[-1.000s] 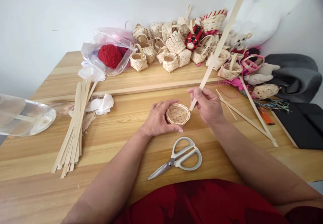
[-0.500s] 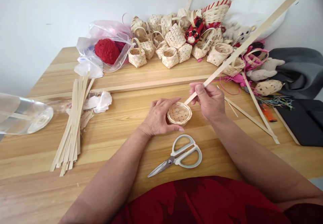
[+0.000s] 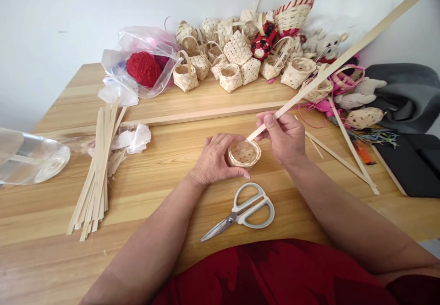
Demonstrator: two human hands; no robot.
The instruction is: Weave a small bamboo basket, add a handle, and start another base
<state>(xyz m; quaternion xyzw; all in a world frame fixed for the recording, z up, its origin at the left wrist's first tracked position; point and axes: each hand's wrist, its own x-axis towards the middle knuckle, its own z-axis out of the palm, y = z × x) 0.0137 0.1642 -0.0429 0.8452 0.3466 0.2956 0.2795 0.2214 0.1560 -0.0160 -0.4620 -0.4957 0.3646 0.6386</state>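
A small round woven basket [image 3: 244, 154] sits on the wooden table, its open top facing up. My left hand [image 3: 218, 158] is wrapped round its left side, thumb at the near edge and fingers at the far rim. Between thumb and fingers, my right hand [image 3: 283, 138] pinches a long pale flat strip [image 3: 319, 73]. The strip's lower end is at the basket's far rim, and the rest slants up to the top right. Scissors [image 3: 242, 211] with pale handles lie closer to me, blades pointing left.
A bundle of strips [image 3: 98, 172] and a clear bottle [image 3: 30, 156] are at the left. Behind are red yarn [image 3: 143, 69] in a plastic bag and several woven baskets [image 3: 230, 77]. Loose strips [image 3: 340, 158], an orange lighter [image 3: 365, 153] and a black case [image 3: 412, 163] lie right.
My right hand has moved slightly left with the strip, whose lower end now sits further left along the basket's far rim. The left hand keeps its hold.
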